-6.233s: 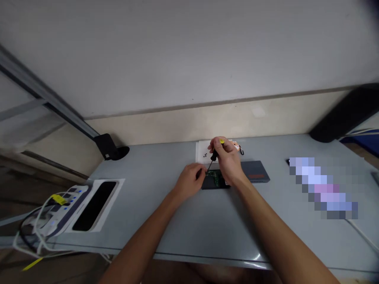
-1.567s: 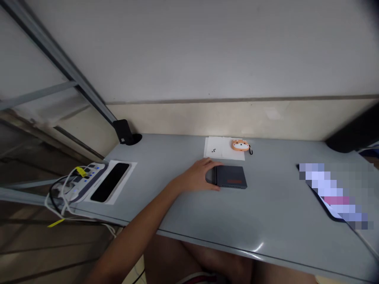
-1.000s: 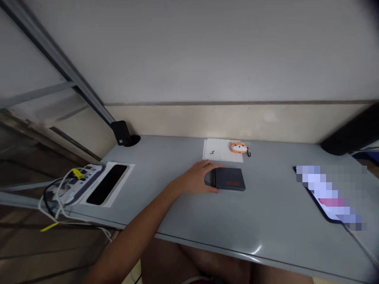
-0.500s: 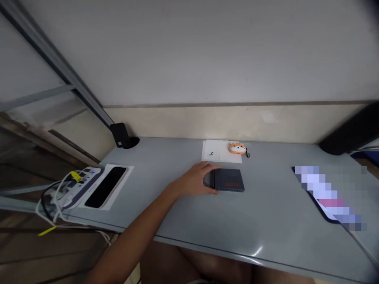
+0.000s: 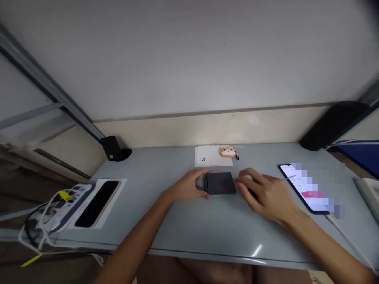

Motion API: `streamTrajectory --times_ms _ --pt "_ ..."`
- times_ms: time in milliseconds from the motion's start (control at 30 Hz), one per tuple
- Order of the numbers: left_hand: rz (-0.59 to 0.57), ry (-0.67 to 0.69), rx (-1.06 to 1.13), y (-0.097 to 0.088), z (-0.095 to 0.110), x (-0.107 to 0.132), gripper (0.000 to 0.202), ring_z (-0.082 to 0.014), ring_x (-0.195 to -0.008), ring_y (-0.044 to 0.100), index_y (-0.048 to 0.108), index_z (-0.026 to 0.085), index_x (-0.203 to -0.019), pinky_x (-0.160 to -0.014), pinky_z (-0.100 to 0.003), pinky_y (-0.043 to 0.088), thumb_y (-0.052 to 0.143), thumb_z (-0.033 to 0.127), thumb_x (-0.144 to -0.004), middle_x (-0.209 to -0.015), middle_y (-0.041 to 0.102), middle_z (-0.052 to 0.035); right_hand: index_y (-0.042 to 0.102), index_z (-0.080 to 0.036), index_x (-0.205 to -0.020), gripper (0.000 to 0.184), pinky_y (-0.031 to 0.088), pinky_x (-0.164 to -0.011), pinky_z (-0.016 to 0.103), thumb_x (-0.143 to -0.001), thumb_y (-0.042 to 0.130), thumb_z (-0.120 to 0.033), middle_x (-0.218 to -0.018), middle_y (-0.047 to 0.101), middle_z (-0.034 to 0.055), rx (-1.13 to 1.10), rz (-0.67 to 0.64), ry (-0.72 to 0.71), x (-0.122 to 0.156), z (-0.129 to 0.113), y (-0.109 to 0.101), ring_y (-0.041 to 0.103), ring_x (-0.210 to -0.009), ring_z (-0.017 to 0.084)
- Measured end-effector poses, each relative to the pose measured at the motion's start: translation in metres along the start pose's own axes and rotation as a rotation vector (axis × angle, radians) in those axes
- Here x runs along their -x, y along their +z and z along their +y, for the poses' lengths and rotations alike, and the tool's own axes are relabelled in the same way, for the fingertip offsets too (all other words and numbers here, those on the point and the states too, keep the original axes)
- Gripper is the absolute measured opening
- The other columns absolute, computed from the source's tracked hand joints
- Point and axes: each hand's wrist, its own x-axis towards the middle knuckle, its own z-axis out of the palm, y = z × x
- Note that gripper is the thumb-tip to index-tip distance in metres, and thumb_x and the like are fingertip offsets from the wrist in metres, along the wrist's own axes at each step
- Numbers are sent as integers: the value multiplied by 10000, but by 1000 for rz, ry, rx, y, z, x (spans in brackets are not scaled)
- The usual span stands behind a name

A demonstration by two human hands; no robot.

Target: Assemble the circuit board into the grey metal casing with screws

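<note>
A flat, dark square box (image 5: 221, 183) lies on the grey desk, with small holes along its front edge and faint reddish lettering on top. My left hand (image 5: 189, 184) spans the box's left side, fingers at the back corner and thumb at the front corner, gripping it. At the box's right edge is my right hand (image 5: 263, 193), fingers curled and slightly blurred. A thin grey rod (image 5: 291, 177) sticks out behind that hand, apparently held in it; its other end is hidden. Behind the box, several tiny black pieces (image 5: 203, 159) rest on white paper (image 5: 213, 159).
An orange dog-face case (image 5: 227, 152) sits on the paper. To the right lies a lit phone (image 5: 299, 185) with a white cable. At left are a dark-screened phone (image 5: 97, 204) and a power strip (image 5: 71, 207) with tangled cables. A black cylinder (image 5: 328, 126) stands back right.
My right hand has come in from the right to the box's right edge, with the thin rod. My left hand stays on the box. The view has shifted slightly.
</note>
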Motion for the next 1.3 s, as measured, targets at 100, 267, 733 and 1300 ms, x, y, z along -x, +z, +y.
streamTrajectory --times_ms 100,267,733,1300 --pt "-11 -64 7 2 -2 -1 969 -293 -1188 602 508 341 -1545 -1069 -442 498 943 387 -680 -1461 570 -101 727 -229 -1246 408 531 -578 310 -1072 391 -382 -1248 757 83 4 -233 99 -17 -2 18 723 -634 161" --pt "11 -74 -13 7 -6 -2 998 -343 -1341 528 474 351 -1568 -1131 -473 457 932 446 -687 -1481 558 -111 612 -212 -1447 494 563 -610 387 -1057 374 -399 -1416 685 120 1 -361 217 -20 -10 38 775 -724 254" --pt "41 99 -141 8 8 -3 830 -303 -1337 572 595 259 -1444 -1181 -462 435 933 432 -706 -1454 594 -116 703 -240 -939 300 554 -818 363 -1000 516 -466 -958 738 67 -690 302 390 -83 14 4 698 -900 218" --pt "183 8 -56 8 5 -3 628 -217 -789 640 695 179 -838 -802 -353 532 297 609 -1063 -809 688 -55 626 -216 -848 718 364 -495 295 -720 542 -918 -695 673 31 -1159 184 915 -75 12 78 476 -505 141"
